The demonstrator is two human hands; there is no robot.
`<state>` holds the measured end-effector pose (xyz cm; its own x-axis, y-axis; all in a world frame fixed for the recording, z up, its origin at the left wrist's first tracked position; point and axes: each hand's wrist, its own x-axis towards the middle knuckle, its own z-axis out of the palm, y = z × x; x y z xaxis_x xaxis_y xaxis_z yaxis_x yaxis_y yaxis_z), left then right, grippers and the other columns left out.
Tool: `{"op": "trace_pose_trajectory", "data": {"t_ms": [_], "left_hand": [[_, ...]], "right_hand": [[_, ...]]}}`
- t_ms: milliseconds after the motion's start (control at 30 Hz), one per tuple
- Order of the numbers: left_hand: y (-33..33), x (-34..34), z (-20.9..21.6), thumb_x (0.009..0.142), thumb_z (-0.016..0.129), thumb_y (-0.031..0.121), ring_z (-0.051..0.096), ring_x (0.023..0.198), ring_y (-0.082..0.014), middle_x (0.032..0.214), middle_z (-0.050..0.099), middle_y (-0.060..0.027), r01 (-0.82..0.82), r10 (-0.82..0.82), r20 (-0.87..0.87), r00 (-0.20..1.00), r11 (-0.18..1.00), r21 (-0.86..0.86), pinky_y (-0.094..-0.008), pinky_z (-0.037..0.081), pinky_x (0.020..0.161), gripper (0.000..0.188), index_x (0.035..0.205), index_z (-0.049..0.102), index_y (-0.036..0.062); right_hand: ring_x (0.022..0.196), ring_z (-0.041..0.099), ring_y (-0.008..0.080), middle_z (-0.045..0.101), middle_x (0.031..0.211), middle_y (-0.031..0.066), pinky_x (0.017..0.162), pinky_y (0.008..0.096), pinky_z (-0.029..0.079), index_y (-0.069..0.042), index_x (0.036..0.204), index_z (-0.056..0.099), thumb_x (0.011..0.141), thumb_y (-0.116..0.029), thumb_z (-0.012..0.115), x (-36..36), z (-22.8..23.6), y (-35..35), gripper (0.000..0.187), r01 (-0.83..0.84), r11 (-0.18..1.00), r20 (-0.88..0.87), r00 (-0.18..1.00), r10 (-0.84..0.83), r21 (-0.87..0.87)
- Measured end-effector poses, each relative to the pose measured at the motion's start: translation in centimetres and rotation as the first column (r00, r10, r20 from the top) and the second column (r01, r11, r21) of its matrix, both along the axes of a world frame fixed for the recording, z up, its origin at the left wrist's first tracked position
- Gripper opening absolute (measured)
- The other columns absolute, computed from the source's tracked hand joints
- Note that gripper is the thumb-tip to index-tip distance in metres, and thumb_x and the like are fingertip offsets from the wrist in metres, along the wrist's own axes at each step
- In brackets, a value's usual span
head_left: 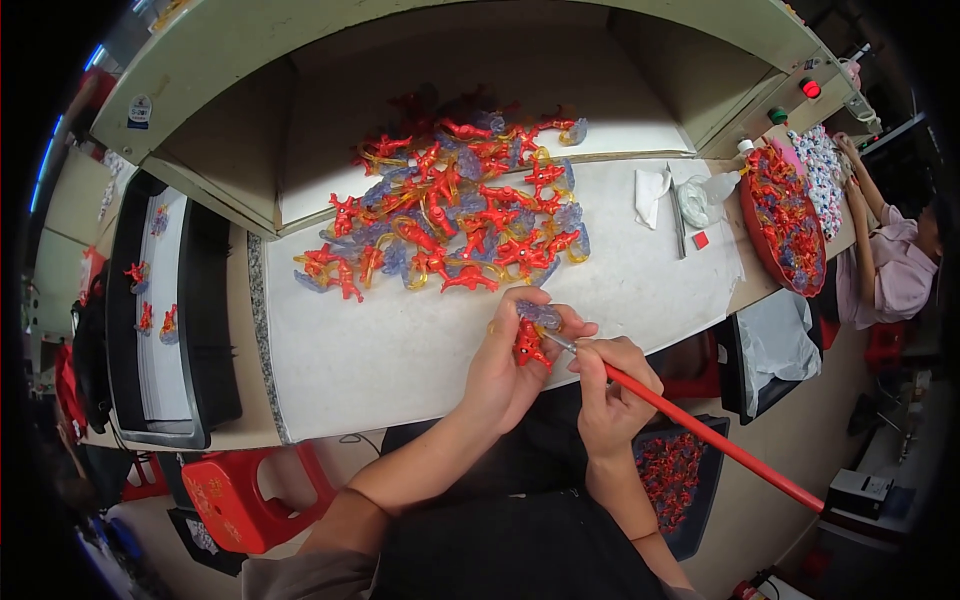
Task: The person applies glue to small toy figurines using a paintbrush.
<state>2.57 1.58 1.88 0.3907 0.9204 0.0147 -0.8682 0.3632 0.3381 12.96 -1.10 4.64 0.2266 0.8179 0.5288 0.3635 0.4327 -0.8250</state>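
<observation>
My left hand [500, 365] is closed around a small figurine [530, 342], red with a translucent purple-blue and yellow part, held up over the table's near edge. In my right hand [617, 400] is a paintbrush [700, 430] with a long red handle, gripped like a pen close to its metal collar. The brush tip is at the figurine's side; whether it touches cannot be made out. Beyond my hands a pile of similar figurines [440, 215] is spread over the white table sheet [390, 370], reaching back into the box-shaped hood.
The hood [240, 140] stands over the table's back. At right are a squeeze bottle [722, 186], a white cloth [650, 195] and a red basket [757, 235] of figurines. A black tray [225, 330] stands left, a red stool [235, 500] below. Another person [895, 250] works far right.
</observation>
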Motion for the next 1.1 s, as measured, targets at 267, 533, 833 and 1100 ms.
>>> {"op": "trace_pose_trajectory", "data": {"t_ms": [267, 533, 833, 1100], "left_hand": [[0.4, 0.0, 0.0, 0.088, 0.029, 0.045, 0.050, 0.097, -0.0258, 0.097, 0.052, -0.0124, 0.043, -0.024, 0.068, 0.997, 0.955, -0.292, -0.0378, 0.036, 0.090, 0.043, 0.105, 0.045, 0.0089], [0.0, 0.4, 1.8, 0.088, 0.028, 0.048, 0.047, 0.100, -0.0187, 0.102, 0.051, -0.0097, 0.127, -0.103, 0.092, 0.990, 0.940, -0.317, -0.0346, 0.036, 0.088, 0.050, 0.113, 0.040, 0.0065], [0.5, 0.0, 1.8, 0.089, 0.042, 0.023, 0.042, 0.110, -0.0169, 0.117, 0.045, -0.0097, 0.149, -0.122, -0.346, 0.930, 0.987, 0.053, -0.0326, 0.035, 0.092, 0.042, 0.124, 0.032, 0.0021], [0.2, 0.3, 1.3, 0.082, 0.054, 0.012, 0.050, 0.104, -0.0208, 0.108, 0.052, -0.0129, 0.086, -0.061, -0.481, 0.875, 0.996, 0.030, -0.0321, 0.041, 0.089, 0.035, 0.112, 0.043, -0.0003]], "right_hand": [[0.070, 0.058, 0.0249, 0.060, 0.078, 0.0136, 0.062, 0.0288, 0.047, -0.001, 0.084, 0.059, 0.066, 0.003, 0.063, 2.5, 1.3, -0.1, 0.019, -0.103, 0.992, 0.220, 0.972, 0.084, 0.078], [0.076, 0.059, 0.0250, 0.060, 0.083, 0.0117, 0.069, 0.0292, 0.047, -0.002, 0.083, 0.059, 0.059, 0.006, 0.066, 1.4, -0.9, 0.9, 0.026, -0.144, 0.988, 0.359, 0.926, 0.118, 0.047], [0.075, 0.059, 0.0131, 0.062, 0.082, 0.0095, 0.067, 0.0221, 0.046, 0.002, 0.086, 0.058, 0.070, 0.006, 0.061, 3.6, 0.8, 1.1, 0.016, -0.020, 0.979, -0.216, 0.976, -0.024, -0.201], [0.080, 0.057, 0.0133, 0.062, 0.084, 0.0113, 0.071, 0.0227, 0.044, 0.005, 0.092, 0.056, 0.080, 0.003, 0.049, 3.6, 1.9, 1.3, 0.014, 0.141, 0.985, -0.261, 0.951, -0.163, -0.103]]}}
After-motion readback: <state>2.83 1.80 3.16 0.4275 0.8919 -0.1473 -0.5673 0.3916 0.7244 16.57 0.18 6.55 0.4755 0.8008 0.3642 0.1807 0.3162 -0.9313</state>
